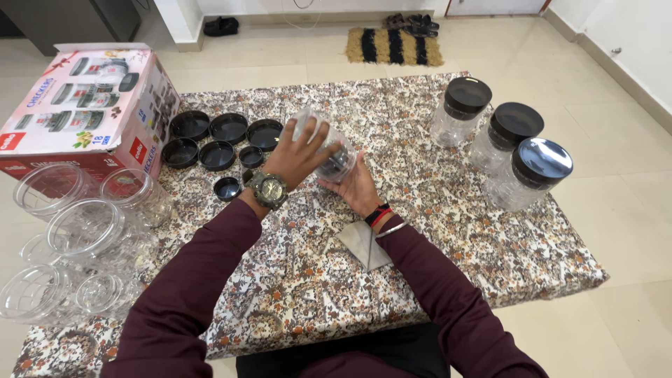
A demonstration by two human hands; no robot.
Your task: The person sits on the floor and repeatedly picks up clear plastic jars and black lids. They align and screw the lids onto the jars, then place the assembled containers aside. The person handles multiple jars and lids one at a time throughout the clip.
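Clear jar at centre, tipped on side, clamped between left hand at 9 o'clock and right hand at 5, fingers wrapped. Risk, judged: smooth plastic slipping, dropping onto loose black lids at 9.

Bright, even indoor light, soft shadows, sharp focus, slight wide-angle edge distortion.

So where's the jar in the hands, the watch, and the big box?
clear jar point(334, 159), head view, on its clear side wall.
wristwatch point(270, 188), head view, on its dial.
cardboard box point(77, 105), head view, on its printed top.
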